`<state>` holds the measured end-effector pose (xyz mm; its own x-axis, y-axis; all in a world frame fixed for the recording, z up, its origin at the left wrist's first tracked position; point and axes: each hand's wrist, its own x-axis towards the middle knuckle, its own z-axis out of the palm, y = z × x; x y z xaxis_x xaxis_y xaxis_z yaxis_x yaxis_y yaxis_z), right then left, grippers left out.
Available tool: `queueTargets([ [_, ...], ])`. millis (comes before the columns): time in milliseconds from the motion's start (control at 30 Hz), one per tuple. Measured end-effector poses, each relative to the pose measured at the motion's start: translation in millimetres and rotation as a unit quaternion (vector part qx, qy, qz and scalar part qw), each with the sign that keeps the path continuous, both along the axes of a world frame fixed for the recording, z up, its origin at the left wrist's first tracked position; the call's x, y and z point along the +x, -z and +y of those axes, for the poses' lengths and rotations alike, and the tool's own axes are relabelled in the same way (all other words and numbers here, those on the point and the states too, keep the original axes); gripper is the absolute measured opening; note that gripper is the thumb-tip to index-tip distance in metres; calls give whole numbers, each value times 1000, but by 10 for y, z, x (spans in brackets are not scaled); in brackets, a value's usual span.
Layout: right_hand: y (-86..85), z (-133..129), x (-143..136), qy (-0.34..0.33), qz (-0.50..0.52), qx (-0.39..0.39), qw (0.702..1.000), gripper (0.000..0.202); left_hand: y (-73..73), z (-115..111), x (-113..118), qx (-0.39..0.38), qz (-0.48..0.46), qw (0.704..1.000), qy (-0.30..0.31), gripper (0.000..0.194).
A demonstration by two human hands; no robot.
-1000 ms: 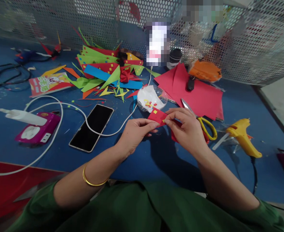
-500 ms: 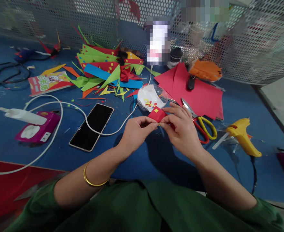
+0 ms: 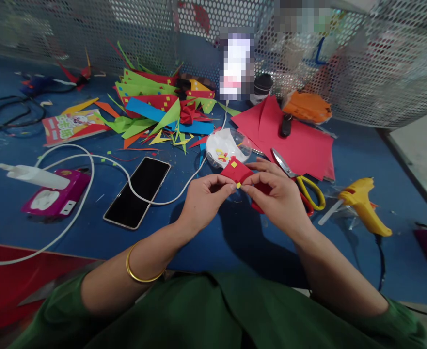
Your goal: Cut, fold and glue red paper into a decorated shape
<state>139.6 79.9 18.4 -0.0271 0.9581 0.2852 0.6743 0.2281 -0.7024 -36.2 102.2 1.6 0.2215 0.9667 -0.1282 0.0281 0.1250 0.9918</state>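
Between my hands is a piece of red paper (image 3: 237, 173) with small yellow squares stuck on it, one near its upper part and one at its lower edge. My left hand (image 3: 208, 198) pinches its left side between thumb and forefinger. From the right, my right hand (image 3: 276, 196) grips the other side, its thumb and forefinger close to the lower yellow square. Just beyond the paper stands a clear round dish (image 3: 247, 154) lined with white paper (image 3: 222, 142), holding tiny yellow and red bits. Scissors (image 3: 310, 192) with red and yellow handles lie partly hidden behind my right hand.
Red paper sheets (image 3: 308, 150) and a yellow glue gun (image 3: 364, 203) lie to the right. A black phone (image 3: 138, 191) with a white cable (image 3: 169, 201) across it, a purple power strip (image 3: 58, 194) and a heap of coloured paper strips (image 3: 151, 99) are leftward. A mesh panel (image 3: 140, 29) stands behind.
The lower yellow square shows more fully between my fingertips. The red paper has turned slightly, and more red shows behind my right fingers. Both hands keep their hold.
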Motion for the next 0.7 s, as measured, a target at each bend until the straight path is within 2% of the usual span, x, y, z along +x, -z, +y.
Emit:
queueTargets([
  [367,-37,-4,-16,-14,53,-51,997,9,-10,2,4,-7,-8,1000,11,10],
  [533,-112,27,78,13,71,-60,996,10,-8,-3,3,-40,-33,999,9,8],
  [700,-175,55,146,5,84,-152,985,18,-9,-4,9,-46,-25,998,27,10],
])
